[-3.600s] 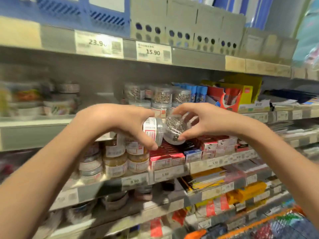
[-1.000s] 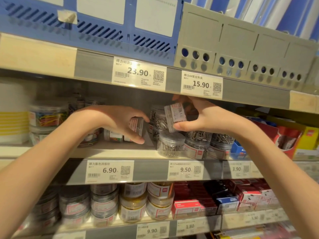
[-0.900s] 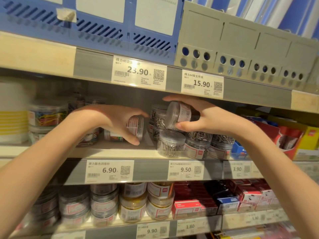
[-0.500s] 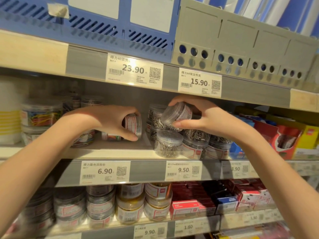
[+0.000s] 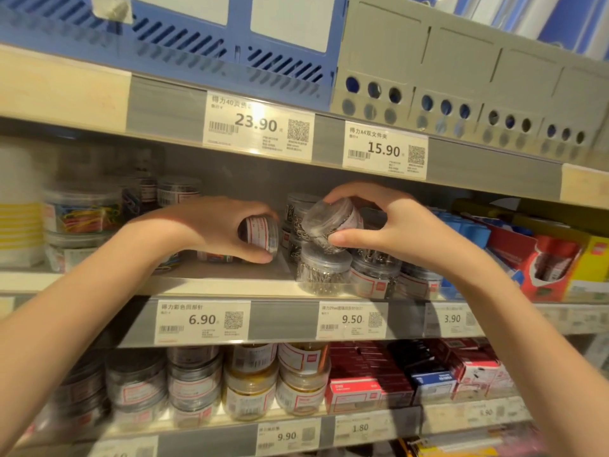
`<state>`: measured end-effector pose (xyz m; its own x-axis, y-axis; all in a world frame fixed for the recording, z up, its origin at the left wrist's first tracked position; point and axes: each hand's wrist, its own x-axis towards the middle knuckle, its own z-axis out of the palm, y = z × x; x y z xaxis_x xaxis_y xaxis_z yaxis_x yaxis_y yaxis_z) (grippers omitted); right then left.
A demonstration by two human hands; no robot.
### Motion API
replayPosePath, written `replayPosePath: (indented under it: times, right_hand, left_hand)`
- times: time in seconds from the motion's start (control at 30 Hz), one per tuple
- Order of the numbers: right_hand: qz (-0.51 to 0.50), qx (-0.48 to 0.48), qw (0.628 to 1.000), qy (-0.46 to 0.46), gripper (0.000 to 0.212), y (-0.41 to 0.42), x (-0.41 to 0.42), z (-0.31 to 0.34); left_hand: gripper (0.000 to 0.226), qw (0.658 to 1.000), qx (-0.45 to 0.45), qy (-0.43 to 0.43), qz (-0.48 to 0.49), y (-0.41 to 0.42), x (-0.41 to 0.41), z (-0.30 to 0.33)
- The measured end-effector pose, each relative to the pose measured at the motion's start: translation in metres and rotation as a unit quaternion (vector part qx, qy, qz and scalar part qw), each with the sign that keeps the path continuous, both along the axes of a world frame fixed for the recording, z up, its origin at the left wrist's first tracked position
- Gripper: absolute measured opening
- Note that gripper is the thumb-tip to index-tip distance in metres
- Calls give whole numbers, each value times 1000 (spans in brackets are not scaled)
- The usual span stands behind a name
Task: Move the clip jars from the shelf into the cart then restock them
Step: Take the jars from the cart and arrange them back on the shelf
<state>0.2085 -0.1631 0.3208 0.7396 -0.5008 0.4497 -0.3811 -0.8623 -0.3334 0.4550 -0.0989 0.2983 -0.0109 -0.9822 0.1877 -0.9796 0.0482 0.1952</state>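
On the middle shelf (image 5: 230,285), the right hand (image 5: 395,232) curls round a tilted clip jar (image 5: 329,222), thumb beneath and fingers over it, above the front stacked jar (image 5: 324,268). The left hand (image 5: 211,229) wraps a second jar (image 5: 260,234) lying sideways just above the shelf.

So this is a shop aisle, basically a wall of pale wood-look shelving (image 5: 62,94) with grey plastic price rails (image 5: 283,319) clipped along the front edges. White price tags sit in the rails: 23.90 (image 5: 258,127), 15.90 (image 5: 385,150), then 6.90 (image 5: 202,319), 9.50 (image 5: 352,319) and 3.90 (image 5: 452,318) one level down. The top shelf carries a blue slotted plastic file box (image 5: 204,31) at its left and grey cardboard magazine holders with round holes (image 5: 461,70) toward the right end. Back panel behind the middle shelf is plain grey (image 5: 250,179). At the far right edge there are red and yellow cartons (image 5: 560,258). Lighting is warm and comes from overhead, with glare on the tags.
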Motion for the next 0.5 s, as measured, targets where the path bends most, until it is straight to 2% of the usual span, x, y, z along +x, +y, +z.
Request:
replayPosePath:
  times: [0.2, 0.5]
  right_hand:
    - [-16, -15, 999, -26, 40, 5, 0, -2]
    - [-60, -15, 997, -38, 48, 6, 1, -10]
  left_hand:
    - [67, 1000, -8, -23, 12, 1, -1, -1]
    - [68, 999, -20, -35, 14, 1, -2, -3]
